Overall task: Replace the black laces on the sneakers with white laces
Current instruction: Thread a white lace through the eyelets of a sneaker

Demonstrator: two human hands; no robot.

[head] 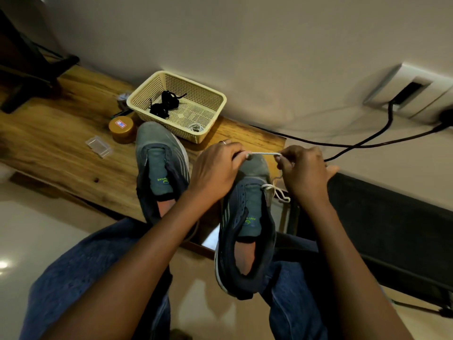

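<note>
Stretching a short run of white lace [263, 153] taut between both hands, that's what I'm seeing right now: my left hand [215, 171] pinches one end near the toe of the right-side sneaker [246, 227], and my right hand [304, 173] has its fingers [285, 160] curled round the other end. Below that, the lace runs through the front eyelets of this sneaker and a loose wavy bit hangs off its right edge, just under my right hand. The sneaker itself is propped with its heel on my lap, over blue jeans [98, 278], toe pointing at the wall. The other sneaker [160, 168] lies on the wooden tabletop [61, 133] to the left, no lace in it that I can see, its toe touching or just short of the cream basket [210, 94]. Inside the basket there's a bundle of black laces [165, 104], and something pale and coiled near its front corner, too blurred for me to name. A round gold tin [121, 128] and a small clear plastic case [98, 146] sit left of the basket. A black cable [367, 141] trails down from a wall socket on the right.
</note>
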